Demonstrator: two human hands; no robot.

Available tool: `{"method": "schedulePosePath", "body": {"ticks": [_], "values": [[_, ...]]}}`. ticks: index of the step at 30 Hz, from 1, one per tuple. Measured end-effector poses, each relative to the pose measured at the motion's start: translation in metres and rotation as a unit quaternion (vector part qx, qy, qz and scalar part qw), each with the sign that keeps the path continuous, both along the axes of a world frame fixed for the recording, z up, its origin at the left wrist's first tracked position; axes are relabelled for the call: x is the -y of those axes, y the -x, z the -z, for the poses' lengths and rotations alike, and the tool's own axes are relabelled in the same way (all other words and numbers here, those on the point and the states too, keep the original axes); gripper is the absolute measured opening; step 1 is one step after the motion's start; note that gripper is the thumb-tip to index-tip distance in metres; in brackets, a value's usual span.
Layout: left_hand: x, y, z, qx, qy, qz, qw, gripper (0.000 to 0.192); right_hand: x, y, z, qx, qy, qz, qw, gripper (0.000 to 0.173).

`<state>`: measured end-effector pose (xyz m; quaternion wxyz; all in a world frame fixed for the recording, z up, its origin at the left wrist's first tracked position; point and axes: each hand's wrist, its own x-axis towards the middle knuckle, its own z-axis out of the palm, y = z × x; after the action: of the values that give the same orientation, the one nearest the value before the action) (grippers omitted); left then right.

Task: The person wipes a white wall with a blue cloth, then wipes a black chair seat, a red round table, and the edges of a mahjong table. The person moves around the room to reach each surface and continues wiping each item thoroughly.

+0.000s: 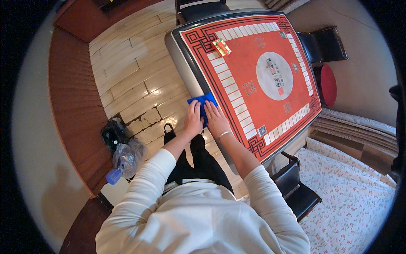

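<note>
Both my hands are on a folded blue cloth (pixel 207 96) at the near left edge of a mahjong table (pixel 189 57). My left hand (pixel 193 120) grips the cloth's left part, fingers bent over it. The fingers of my right hand (pixel 217 119) lie across its right side, and a bracelet circles that wrist. The cloth overlaps the dark rim beside the red table mat (pixel 234 68); its underside is hidden. A small red and gold box (pixel 221 47) rests on the mat's upper left corner, beyond my hands.
Black chairs (pixel 328 43) stand around the table, one (pixel 293 184) at lower right. A red round stool (pixel 328 85) is beyond its right side. On the left floor lie a black bag (pixel 113 135) and a clear plastic bag (pixel 128 158), near a brown pleated panel (pixel 74 104).
</note>
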<state>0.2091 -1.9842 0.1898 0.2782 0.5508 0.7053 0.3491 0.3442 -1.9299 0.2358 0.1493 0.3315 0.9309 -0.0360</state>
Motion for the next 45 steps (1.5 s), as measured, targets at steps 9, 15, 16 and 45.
{"method": "schedulePosePath", "body": {"ticks": [9,15,16,45], "values": [[0.003,-0.005,0.008,0.005,0.012,-0.015,1.000,0.080,-0.010,0.009,0.006,-0.010,-0.007,-0.037,0.999,0.064],[0.064,-0.065,0.002,0.001,0.100,0.044,0.994,0.073,0.065,-0.053,-0.002,0.063,-0.027,-0.039,0.997,0.059],[0.068,-0.072,0.000,-0.009,0.121,0.057,0.991,0.073,0.074,-0.064,-0.003,0.039,-0.028,-0.029,0.998,0.058],[-0.184,0.204,0.032,0.054,0.054,0.001,0.997,0.080,-0.197,0.231,0.027,0.016,-0.038,-0.061,0.997,0.061]]}}
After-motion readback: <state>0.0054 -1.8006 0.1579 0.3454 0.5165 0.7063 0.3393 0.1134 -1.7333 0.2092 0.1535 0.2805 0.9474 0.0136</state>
